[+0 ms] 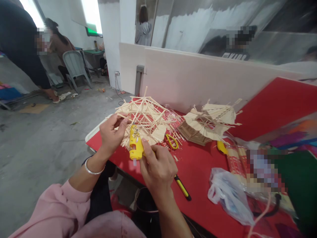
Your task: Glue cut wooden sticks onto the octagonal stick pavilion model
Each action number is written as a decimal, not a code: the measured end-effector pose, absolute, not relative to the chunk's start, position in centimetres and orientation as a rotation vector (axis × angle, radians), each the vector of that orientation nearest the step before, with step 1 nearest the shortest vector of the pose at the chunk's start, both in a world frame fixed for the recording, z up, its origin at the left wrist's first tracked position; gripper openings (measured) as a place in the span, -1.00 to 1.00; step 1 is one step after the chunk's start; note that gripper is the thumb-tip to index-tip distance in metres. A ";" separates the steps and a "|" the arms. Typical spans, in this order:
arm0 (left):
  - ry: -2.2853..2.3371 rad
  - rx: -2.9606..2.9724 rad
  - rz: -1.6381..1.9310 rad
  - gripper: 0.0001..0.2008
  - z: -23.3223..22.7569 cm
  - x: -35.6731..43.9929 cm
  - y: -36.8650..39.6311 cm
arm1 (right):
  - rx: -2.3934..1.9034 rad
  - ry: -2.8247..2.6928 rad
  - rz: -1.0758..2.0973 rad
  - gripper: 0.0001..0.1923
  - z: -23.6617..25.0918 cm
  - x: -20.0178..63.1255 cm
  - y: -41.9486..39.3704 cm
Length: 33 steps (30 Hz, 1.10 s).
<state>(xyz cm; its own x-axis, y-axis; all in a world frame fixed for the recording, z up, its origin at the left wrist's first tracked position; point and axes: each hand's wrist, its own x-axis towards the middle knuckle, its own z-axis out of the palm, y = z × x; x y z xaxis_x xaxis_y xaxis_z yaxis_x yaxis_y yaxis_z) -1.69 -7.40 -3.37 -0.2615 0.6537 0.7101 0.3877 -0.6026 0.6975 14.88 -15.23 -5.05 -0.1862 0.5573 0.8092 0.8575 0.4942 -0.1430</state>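
My right hand (pixel 158 165) grips a yellow glue gun (pixel 135 142), its nozzle pointing up into a model made of thin wooden sticks (pixel 146 117). My left hand (pixel 112 132) holds the near left edge of that stick model and pinches one stick. The model rests at the left end of a red table (pixel 198 172). A second stick model (pixel 210 122), shaped like a small roofed house, stands to the right of it, out of reach of both hands.
Yellow-handled scissors (pixel 172 140) and a yellow utility knife (pixel 182 187) lie on the table near my right hand. A crumpled plastic bag (pixel 228 195) and bundled sticks (pixel 235 165) sit right. A white partition (pixel 198 79) backs the table. People stand far left.
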 end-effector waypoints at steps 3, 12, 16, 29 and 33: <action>1.289 1.775 1.967 -0.90 -3.3 -1.7 -7.4 | -1.180 -1.871 -0.443 -0.50 -5.1 14.8 -15.3; 1.293 1.786 1.961 -0.90 -3.6 -1.7 -7.3 | -1.190 -1.895 -0.429 -0.56 -5.3 14.9 -15.4; 1.299 1.794 1.956 -0.90 -3.6 -1.8 -7.3 | -1.175 -1.880 -0.445 -0.54 -5.2 14.9 -15.3; 1.285 1.782 1.939 -0.88 -3.6 -1.8 -7.3 | -1.176 -1.886 -0.431 -0.53 -5.1 14.8 -15.4; 1.293 1.773 1.931 -0.89 -3.6 -1.8 -7.3 | -1.180 -1.893 -0.410 -0.58 -5.2 14.7 -15.5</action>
<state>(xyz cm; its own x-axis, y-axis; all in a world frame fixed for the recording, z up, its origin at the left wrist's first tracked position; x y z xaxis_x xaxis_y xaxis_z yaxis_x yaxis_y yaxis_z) -1.81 -7.33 -3.61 -0.2491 0.6733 0.6962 0.3871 -0.5897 0.7088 14.74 -15.53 -5.20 -0.1973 0.5743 0.7945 0.8514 0.5021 -0.1515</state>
